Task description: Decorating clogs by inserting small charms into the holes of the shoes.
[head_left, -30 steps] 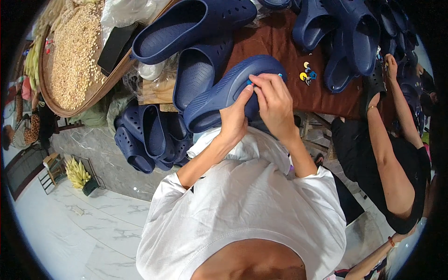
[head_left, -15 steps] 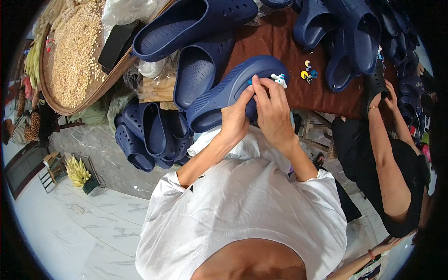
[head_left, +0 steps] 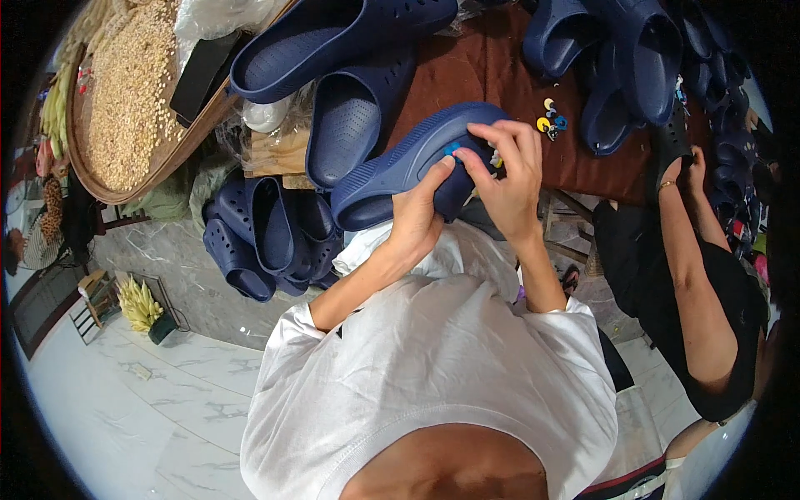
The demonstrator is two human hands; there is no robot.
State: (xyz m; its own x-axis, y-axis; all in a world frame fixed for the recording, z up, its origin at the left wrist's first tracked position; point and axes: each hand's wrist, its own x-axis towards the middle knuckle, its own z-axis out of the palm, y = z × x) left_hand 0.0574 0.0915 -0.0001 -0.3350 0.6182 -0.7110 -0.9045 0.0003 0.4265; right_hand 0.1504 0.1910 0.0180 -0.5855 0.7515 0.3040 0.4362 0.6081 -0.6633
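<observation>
Right now, from the head view, the left hand grips a navy clog while the right hand pinches a small charm against its top. Loose charms lie beyond the hands on the counter; a slipping pinch might drop it.

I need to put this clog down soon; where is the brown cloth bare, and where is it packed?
The brown cloth is bare between the middle clog and the right-hand clog pile, above the held clog. A smaller strip lies below the small charms, beside the right hand. Left and right edges are crowded.
</observation>
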